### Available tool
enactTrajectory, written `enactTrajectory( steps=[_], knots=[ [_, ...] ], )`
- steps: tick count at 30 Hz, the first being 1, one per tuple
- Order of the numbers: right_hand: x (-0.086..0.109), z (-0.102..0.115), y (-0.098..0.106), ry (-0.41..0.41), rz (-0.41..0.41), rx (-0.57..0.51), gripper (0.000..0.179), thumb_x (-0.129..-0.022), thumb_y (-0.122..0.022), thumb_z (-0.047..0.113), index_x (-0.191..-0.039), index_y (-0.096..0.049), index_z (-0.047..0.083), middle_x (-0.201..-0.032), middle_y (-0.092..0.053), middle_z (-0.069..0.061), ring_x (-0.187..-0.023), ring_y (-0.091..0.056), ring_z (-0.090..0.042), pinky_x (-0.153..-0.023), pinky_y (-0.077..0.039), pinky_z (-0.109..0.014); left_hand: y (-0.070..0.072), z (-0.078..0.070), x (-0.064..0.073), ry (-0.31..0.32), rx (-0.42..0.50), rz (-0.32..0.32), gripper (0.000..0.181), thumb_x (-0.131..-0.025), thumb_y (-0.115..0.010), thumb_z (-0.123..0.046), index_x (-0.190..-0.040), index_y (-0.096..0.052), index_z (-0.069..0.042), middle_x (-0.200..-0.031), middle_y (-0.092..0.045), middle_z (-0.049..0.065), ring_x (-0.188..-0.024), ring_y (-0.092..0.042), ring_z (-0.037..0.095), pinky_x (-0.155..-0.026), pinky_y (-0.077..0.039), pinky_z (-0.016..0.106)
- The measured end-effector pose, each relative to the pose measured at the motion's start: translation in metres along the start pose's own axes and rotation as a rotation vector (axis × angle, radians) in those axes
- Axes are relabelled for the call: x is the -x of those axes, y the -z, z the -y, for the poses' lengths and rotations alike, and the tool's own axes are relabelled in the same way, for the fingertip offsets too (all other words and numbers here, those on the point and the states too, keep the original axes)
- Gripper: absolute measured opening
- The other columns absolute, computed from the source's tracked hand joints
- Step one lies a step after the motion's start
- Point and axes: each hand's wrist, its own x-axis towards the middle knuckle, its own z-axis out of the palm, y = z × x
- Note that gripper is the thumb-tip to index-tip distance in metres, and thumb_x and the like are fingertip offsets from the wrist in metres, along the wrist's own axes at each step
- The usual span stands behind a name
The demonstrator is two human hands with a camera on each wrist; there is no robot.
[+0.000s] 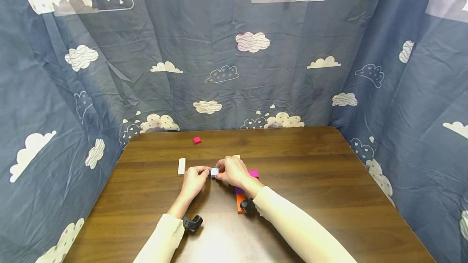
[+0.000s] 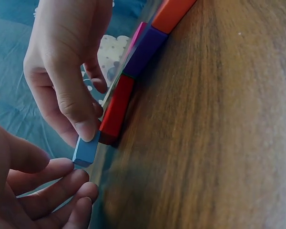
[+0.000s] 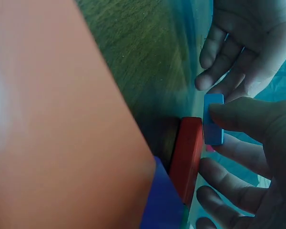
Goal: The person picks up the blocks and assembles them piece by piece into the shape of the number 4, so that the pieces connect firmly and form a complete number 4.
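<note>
My right hand (image 1: 234,170) pinches a small light blue block (image 2: 87,150) between thumb and fingers. The block sits at the end of a red block (image 2: 117,109). My left hand (image 1: 195,180) is on the block's other side, its fingertips right beside it, fingers loosely bent and holding nothing. Past the red block, a purple block (image 2: 145,52) and an orange block (image 1: 240,203) run toward the person. A magenta block (image 1: 254,173) juts out to the right of my right hand, which hides part of the arrangement in the head view.
A white oblong block (image 1: 181,166) lies left of the hands. Farther back is a pinkish-red block (image 1: 197,140). The end of a pale yellow block (image 1: 237,156) shows behind my right hand. A cloud-patterned curtain (image 1: 204,52) surrounds the brown wooden table (image 1: 310,214).
</note>
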Motion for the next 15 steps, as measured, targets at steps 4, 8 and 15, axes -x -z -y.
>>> enactTrajectory(
  steps=[4,8,15],
  knots=[
    [-0.0023,0.0003,0.0009,0.019,-0.011,0.054,0.021,-0.075,-0.085,0.035,-0.093,-0.078,0.028,-0.080,-0.069,0.010,-0.082,-0.058,-0.016,-0.070,-0.047,-0.038,0.0005,0.0023,-0.0023,0.028,0.027,0.024,0.018,-0.093,-0.063,-0.011,-0.097,-0.081,-0.007,-0.088,-0.075,0.003,-0.078,-0.061,0.016,-0.071,-0.048,0.033],
    [-0.0020,0.0028,0.0018,0.018,-0.005,0.061,0.022,-0.075,-0.085,0.036,-0.095,-0.080,0.027,-0.081,-0.070,0.009,-0.083,-0.058,-0.017,-0.071,-0.046,-0.040,0.0022,0.0039,-0.0032,0.054,0.082,0.051,0.019,-0.092,-0.062,-0.007,-0.097,-0.080,-0.003,-0.086,-0.075,0.007,-0.076,-0.065,0.013,-0.070,-0.050,0.029],
    [-0.0005,0.0048,-0.0001,0.021,0.004,0.071,0.023,-0.074,-0.086,0.035,-0.094,-0.080,0.026,-0.082,-0.068,0.006,-0.080,-0.058,-0.017,-0.068,-0.046,-0.040,0.0037,0.0059,-0.0029,0.118,0.165,0.070,0.019,-0.092,-0.061,-0.003,-0.096,-0.079,0.000,-0.089,-0.074,0.010,-0.075,-0.065,0.013,-0.067,-0.050,0.024]
  ],
)
